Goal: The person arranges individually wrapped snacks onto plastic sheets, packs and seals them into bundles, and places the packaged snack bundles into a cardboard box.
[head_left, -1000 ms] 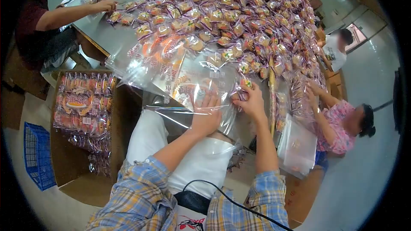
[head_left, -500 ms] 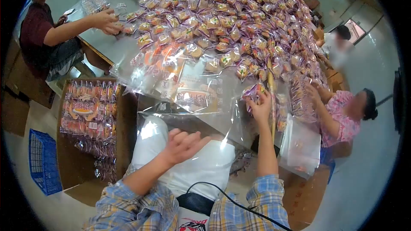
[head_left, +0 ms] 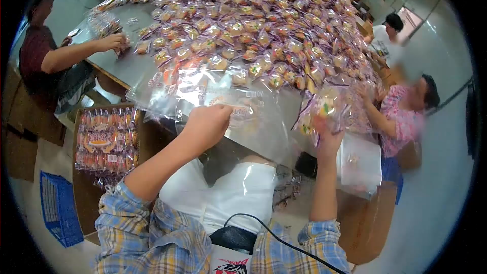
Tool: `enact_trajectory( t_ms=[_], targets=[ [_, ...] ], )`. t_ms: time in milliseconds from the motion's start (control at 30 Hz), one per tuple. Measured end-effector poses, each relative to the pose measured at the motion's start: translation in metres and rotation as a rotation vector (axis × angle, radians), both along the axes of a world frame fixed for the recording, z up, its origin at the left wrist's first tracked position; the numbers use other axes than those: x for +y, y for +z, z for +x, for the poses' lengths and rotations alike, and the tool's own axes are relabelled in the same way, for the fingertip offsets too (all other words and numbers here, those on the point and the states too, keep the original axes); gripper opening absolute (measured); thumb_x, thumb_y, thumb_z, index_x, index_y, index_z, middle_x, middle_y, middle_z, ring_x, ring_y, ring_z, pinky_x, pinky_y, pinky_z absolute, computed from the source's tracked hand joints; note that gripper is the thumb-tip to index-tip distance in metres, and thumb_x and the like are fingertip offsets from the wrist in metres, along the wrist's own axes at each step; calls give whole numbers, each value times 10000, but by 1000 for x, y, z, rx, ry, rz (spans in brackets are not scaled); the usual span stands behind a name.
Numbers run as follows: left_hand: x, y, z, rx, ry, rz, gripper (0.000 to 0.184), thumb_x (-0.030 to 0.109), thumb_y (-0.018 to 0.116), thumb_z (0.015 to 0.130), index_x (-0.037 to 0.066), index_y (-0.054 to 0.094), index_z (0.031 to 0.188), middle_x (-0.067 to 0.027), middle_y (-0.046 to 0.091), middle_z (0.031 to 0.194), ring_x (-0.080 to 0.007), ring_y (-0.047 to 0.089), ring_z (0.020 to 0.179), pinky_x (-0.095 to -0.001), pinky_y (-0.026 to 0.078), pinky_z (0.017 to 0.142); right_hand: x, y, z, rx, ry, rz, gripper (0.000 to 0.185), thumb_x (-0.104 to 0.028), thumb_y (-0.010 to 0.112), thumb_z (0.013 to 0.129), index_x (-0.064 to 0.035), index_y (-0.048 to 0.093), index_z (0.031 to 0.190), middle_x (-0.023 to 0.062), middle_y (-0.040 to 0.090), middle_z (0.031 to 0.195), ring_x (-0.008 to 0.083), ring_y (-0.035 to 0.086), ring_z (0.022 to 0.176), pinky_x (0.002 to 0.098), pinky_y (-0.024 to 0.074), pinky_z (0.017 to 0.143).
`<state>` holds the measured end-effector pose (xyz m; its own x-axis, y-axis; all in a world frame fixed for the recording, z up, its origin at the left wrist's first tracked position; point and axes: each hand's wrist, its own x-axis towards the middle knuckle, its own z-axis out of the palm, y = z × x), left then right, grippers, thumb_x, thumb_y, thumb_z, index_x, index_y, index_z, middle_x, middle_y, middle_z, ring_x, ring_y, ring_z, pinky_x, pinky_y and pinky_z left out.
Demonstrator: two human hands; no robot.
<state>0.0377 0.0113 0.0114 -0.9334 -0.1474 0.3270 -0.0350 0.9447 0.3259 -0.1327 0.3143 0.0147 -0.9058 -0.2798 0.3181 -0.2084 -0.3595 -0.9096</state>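
My left hand (head_left: 209,124) is closed, its fingers pinching the edge of a clear printed plastic bag (head_left: 248,114) on the table edge in front of my lap. At the right, my right hand (head_left: 328,143) grips wrapped snack packs (head_left: 324,109) in clear and purple film; how many is hard to tell. Beyond both hands rises a large heap of the same small wrapped snacks (head_left: 243,30). Just right of my right hand lies a stack of clear bags (head_left: 361,165).
At my left stands a cardboard box (head_left: 147,137) holding filled snack bags (head_left: 106,139), with a blue plastic crate (head_left: 58,208) beside it. A person in dark red (head_left: 38,53) works at the left; people in pink (head_left: 401,114) and white (head_left: 383,43) are at the right.
My left hand has moved forward from above my lap and closed on the bag. My right hand has come back slightly and right, lifting snack packs from the heap's edge.
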Motion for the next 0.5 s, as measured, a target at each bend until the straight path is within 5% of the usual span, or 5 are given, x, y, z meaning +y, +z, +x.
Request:
enact_trajectory(
  t_ms=[67,133,267,400,500],
  targets=[
    [9,15,-17,28,-17,15,139,156,699,903,87,718,1022,-133,724,881,-368,708,799,-478,559,683,21,-11,35,290,-15,140,545,-69,819,829,5,571,1309,122,739,1039,259,728,1022,368,581,901],
    [23,30,-29,35,-11,44,121,161,689,911,82,721,998,-138,729,890,-370,709,807,-484,559,702,28,-17,79,110,105,44,613,-125,840,802,-36,607,1361,163,693,1179,294,688,1145,404,547,974],
    [41,51,-33,73,-34,79,119,158,691,920,90,747,1001,-142,740,907,-364,719,827,-467,563,716,-1,-15,128,562,468,37,538,-162,860,750,-142,757,1278,227,422,1544,385,474,1428,468,364,1180],
    [50,67,-14,234,-62,160,135,135,717,917,86,760,1035,-138,747,918,-353,725,815,-445,572,718,-22,-34,149,383,491,94,538,-122,856,736,-111,760,1265,220,393,1567,401,444,1450,465,347,1191],
    [51,75,0,329,-99,159,147,98,739,906,80,767,1049,-136,748,916,-339,732,794,-422,579,685,-48,-48,132,94,232,227,479,-17,808,746,-77,755,1218,187,426,1542,354,493,1404,423,374,1175]
  ],
)
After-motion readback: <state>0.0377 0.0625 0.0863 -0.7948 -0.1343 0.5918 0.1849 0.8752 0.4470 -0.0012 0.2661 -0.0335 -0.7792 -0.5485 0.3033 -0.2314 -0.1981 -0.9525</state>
